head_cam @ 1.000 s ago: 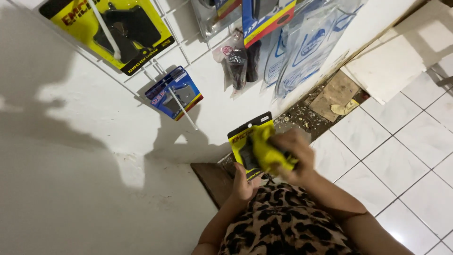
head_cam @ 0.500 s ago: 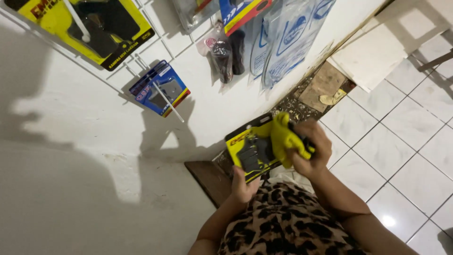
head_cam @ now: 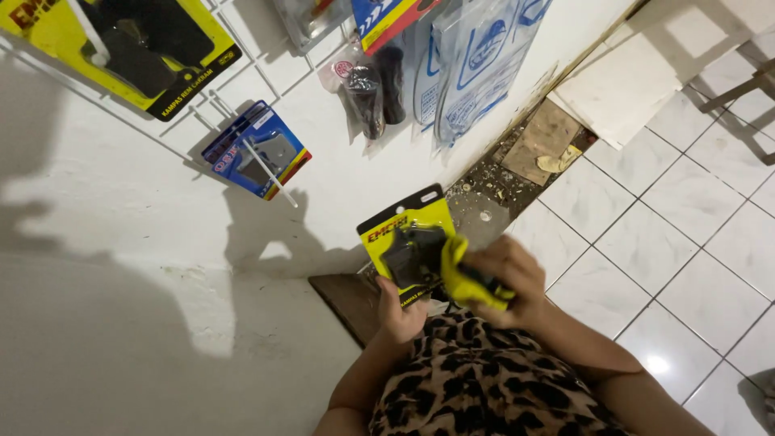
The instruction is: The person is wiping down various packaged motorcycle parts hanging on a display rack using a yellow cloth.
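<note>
left hand [head_cam: 401, 311] grips a yellow blister pack [head_cam: 406, 244] while right hand [head_cam: 504, 278] clutches a yellow cloth [head_cam: 464, 278] against it.

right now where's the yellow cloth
In the head view, the yellow cloth sits low and centre, bunched in the right hand against the yellow and black blister pack that the left hand holds, in front of the white wall.

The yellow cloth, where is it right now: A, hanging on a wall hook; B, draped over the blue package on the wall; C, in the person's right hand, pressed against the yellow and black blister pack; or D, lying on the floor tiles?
C: the yellow cloth is bunched in the right hand, against the front of the yellow and black blister pack that the left hand holds from below.
</note>
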